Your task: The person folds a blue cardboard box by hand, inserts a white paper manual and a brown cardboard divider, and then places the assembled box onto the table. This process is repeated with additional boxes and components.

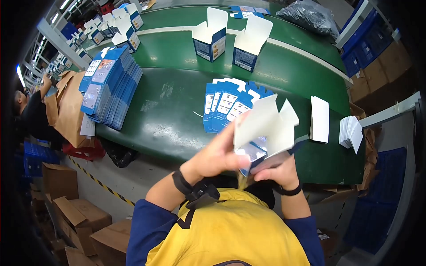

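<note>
Both hands grip a small carton [262, 117] in front of my chest, above the near edge of the green bench. Its white top flaps stand up and apart, and a shiny bluish surface shows inside. My left hand [217, 153] is closed on the carton's left side, thumb towards me. On the lower right side my right hand [281, 172] is closed too, its fingers mostly hidden behind the carton. Just beyond the carton lies a fanned-out set of flat blue-and-white cartons [226, 104], partly covered by it.
A tall stack of flat blue cartons [111, 84] stands at the bench's left. Two open cartons, one left [209, 42] and one right [248, 46], stand on the green conveyor [168, 48]. White folded papers [319, 119] lie at right. Cardboard boxes [80, 217] fill the floor at left; another person works far left.
</note>
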Demonstrator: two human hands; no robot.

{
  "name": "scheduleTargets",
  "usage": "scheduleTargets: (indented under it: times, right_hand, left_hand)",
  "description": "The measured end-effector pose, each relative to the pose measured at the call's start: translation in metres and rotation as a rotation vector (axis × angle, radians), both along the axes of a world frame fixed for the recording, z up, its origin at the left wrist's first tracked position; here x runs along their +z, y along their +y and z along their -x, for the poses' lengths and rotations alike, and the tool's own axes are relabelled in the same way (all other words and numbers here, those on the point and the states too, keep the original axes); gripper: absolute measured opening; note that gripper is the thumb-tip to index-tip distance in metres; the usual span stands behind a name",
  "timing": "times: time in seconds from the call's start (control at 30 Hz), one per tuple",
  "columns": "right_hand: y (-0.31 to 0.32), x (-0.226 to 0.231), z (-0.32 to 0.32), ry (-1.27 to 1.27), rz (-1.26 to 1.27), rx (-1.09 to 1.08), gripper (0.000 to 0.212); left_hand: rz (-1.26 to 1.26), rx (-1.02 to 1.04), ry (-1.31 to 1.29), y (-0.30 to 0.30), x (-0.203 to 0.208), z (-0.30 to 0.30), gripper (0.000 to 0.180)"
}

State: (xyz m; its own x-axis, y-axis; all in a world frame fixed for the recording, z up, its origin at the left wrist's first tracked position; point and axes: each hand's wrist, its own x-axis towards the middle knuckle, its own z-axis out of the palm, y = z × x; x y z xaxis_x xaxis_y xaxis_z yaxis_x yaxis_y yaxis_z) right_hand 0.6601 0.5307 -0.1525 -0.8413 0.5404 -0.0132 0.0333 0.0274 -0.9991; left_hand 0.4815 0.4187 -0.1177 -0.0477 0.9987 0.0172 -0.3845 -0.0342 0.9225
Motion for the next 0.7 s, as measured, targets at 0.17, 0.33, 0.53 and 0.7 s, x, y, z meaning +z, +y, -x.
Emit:
scheduleTargets:
  times: [0.17,0.33,0.53,0.7]
  right_hand:
    - [-0.004,0.001,0.033,0.47,0.083,-0.343,0.146]
    - [-0.001,0.018,0.019,0.546,0.002,-0.227,0.136]
    - [-0.007,0.026,0.009,0.612,-0.135,0.076,0.142]
    - [0.001,0.034,0.002,0.586,-0.173,0.191,0.109]
  left_hand:
    - [-0.182,-0.215,0.089,-0.001,-0.004,-0.023,0.157]
    - [-0.134,0.034,0.65,-0.004,-0.02,-0.01,0.104]
    - [-0.765,0.529,1.103,0.008,-0.022,0.008,0.081]
    - [-0.792,0.51,1.108,0.003,-0.016,0.015,0.081]
